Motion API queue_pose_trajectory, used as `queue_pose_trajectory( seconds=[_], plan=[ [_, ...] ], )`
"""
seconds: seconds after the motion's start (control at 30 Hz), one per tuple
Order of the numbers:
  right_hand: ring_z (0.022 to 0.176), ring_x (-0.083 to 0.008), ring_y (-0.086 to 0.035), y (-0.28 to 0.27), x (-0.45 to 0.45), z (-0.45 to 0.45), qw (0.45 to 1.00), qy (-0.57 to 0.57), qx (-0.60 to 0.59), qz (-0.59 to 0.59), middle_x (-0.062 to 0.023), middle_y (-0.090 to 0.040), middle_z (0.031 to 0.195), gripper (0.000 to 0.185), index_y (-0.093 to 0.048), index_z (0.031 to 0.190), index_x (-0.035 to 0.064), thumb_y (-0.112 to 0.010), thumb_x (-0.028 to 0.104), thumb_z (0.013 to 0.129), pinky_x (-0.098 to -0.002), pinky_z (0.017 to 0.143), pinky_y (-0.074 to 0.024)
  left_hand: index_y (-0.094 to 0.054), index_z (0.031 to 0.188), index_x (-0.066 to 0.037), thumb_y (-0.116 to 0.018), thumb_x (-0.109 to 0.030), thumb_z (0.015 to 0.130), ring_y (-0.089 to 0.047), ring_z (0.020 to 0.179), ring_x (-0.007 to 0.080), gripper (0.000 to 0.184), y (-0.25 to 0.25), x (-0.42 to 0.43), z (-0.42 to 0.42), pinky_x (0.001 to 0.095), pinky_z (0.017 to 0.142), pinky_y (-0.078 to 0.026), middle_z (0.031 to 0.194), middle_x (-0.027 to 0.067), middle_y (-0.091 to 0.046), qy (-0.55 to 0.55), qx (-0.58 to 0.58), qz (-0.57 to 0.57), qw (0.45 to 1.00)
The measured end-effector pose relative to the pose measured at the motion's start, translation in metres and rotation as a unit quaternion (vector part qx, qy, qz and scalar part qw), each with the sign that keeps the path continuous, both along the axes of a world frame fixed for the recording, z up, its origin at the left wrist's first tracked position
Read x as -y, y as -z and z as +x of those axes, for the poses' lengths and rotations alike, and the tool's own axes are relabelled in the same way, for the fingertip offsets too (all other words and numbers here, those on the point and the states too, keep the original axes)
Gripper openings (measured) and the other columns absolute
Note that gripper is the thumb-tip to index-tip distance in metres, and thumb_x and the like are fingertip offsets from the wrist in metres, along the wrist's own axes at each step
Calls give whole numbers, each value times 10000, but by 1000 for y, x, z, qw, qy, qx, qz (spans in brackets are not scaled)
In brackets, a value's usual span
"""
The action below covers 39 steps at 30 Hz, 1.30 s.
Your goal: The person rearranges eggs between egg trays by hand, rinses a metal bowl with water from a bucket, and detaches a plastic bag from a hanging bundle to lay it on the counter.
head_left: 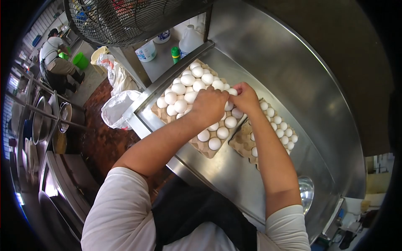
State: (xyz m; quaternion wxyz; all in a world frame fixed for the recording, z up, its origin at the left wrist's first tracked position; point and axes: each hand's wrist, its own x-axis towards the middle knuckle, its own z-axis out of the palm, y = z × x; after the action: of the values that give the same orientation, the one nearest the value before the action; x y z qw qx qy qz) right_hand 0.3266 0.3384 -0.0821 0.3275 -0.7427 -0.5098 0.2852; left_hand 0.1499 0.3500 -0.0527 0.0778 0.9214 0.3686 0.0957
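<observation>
Shiny steel makes the counter (217,171), with a raised rim along its near and left edges and a tall steel wall at its back. Past the left edge stand a white jug (191,42), a green can (175,55) and a white tub (146,52). Another person (53,56) bends over far behind, on the left.

Both arms reach out over the near edge, elbows bent, and the hands come close together. The left hand (211,106) is palm down with its fingers curled in over the eggs (179,88). The right hand (245,98) bends in, with its thumb and pointing finger by an egg at the tray's back side. The fingertips are partly hidden, so I cannot tell if either hand is clamped on an egg.

Two cardboard trays hold the white eggs. The big-looking tray (208,153) sits by the left edge; the other tray (243,141) lies just beside it, toward the back wall. Over twenty eggs show in the first and over ten in the second; arms hide some. One metal bowl (306,194) sits near the right end. Bare steel lies between the trays and the near edge.
</observation>
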Motion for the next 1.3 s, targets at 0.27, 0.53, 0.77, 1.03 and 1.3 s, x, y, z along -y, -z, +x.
queue_pose_trajectory(
  seconds=[0.27, 0.53, 0.77, 1.03, 1.3],
  plan=[
    [908, -197, -691, 2, 12, 8, 996, -30, -84, 19, -131, -721, 1046, 391, -672, 1184, 7, -724, 139, 819, -317, 819, -546, -661, 1089, -75, -740, -199, 778, -638, 982, 288, 344, 2, 1, -4, 421, 831, -526, 1032, 96, -672, 5, -3, 4, 1000],
    [916, -161, -660, 14, 72, 16, 982, 72, -135, 108, -102, -704, 1109, 409, -642, 1254, 6, -716, 150, 879, -301, 831, -536, -682, 1052, -106, -729, -225, 803, -631, 938, 294, 280, -9, 87, -30, 426, 794, -520, 1013, 69, -668, 173, 293, -56, 939],
    [849, -95, -622, 15, 168, 21, 956, 179, -223, 62, -29, -685, 1022, 332, -644, 1228, 27, -689, 127, 914, -236, 701, -498, -677, 1093, -106, -726, -253, 862, -663, 891, 312, 279, 27, 156, -71, 427, 789, -541, 949, 103, -692, 223, 249, -250, 908],
    [821, -81, -620, 24, 225, 41, 934, 247, -252, 61, -23, -685, 988, 294, -647, 1199, 17, -666, 79, 913, -219, 666, -478, -676, 1092, -109, -718, -261, 874, -676, 902, 312, 269, 39, 179, -72, 429, 799, -544, 954, 100, -702, 236, 228, -304, 894],
    [836, -143, -662, 62, 230, 69, 973, 187, -97, 91, -75, -707, 1002, 343, -650, 1193, -8, -711, 144, 891, -278, 736, -541, -669, 1143, -102, -690, -307, 882, -665, 976, 314, 333, 55, 191, -59, 439, 867, -532, 1042, 106, -697, 270, 150, -333, 891]
  ],
)
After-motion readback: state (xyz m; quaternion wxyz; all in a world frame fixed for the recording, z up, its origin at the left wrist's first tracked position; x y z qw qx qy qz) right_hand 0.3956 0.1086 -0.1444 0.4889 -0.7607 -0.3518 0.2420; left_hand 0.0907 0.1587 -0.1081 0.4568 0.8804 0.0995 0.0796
